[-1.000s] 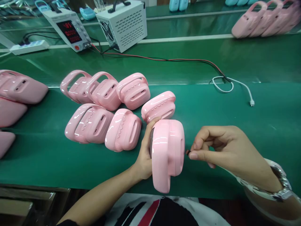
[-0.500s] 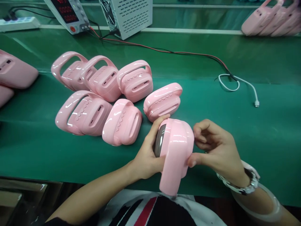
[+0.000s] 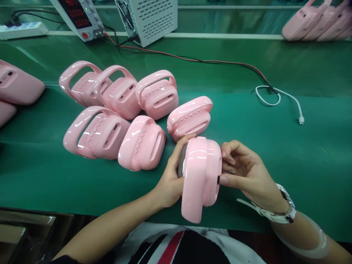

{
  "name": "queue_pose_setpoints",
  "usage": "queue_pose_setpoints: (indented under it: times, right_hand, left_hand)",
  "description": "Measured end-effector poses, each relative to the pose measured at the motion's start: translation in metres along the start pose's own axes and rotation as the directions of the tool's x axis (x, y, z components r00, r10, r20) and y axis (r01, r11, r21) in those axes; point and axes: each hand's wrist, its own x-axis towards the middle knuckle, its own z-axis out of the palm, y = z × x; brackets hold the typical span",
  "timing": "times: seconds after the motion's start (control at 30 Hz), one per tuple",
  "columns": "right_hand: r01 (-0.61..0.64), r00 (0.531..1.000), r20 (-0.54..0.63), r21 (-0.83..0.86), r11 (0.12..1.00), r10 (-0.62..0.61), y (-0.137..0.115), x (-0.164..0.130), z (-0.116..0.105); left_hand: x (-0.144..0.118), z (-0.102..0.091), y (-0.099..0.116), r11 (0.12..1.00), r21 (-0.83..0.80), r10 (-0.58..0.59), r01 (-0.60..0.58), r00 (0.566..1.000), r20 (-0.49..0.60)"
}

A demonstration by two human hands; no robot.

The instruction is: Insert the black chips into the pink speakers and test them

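My left hand [image 3: 171, 179] grips a glossy pink portable device with a carrying handle [image 3: 196, 179], tilted on edge above the green bench. Its dark front panel [image 3: 181, 161] shows only as a sliver beside my left fingers. On the other side, my right hand [image 3: 244, 168] is at the port face, fingers curled and thumb tip at a small black piece [image 3: 218, 179] at the device's edge. What that piece is, I cannot make out. Just behind the held device lies another pink handled device [image 3: 189, 117], its row of round buttons showing.
Several more pink handled devices [image 3: 141, 143] stand to the left, and others [image 3: 313, 22] at the back right. A power supply with red digits [image 3: 78, 16] and a grey vented box [image 3: 154, 18] are at the back. A white cable [image 3: 293, 99] lies at right.
The held device has turned and shifted slightly left, showing more of its port side. My right hand has followed leftward, and a black piece now shows at its thumb.
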Motion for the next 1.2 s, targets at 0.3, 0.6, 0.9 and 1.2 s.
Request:
queue_pose_setpoints:
  times: [0.3, 0.6, 0.9, 1.2]
  right_hand:
    - [-0.03, 0.999, 0.019, 0.073, 0.997, 0.029, 0.0, -0.001, 0.004]
    - [0.031, 0.986, 0.161, 0.016, 0.999, -0.033, -0.002, 0.011, -0.011]
    - [-0.058, 0.996, 0.068, -0.016, 0.998, 0.059, -0.002, 0.005, -0.011]
    - [-0.077, 0.995, 0.067, -0.01, 0.997, 0.078, -0.002, 0.004, -0.013]
  left_hand:
    - [-0.002, 0.0, -0.004, 0.993, -0.049, 0.11, -0.109, 0.994, 0.016]
    - [-0.004, -0.005, 0.001, 0.957, 0.114, 0.264, -0.268, 0.963, 0.048]
    - [-0.006, -0.007, 0.009, 0.912, 0.303, 0.277, -0.277, 0.96, 0.045]
    - [-0.008, -0.007, 0.005, 0.88, 0.408, 0.249, -0.241, 0.968, 0.035]
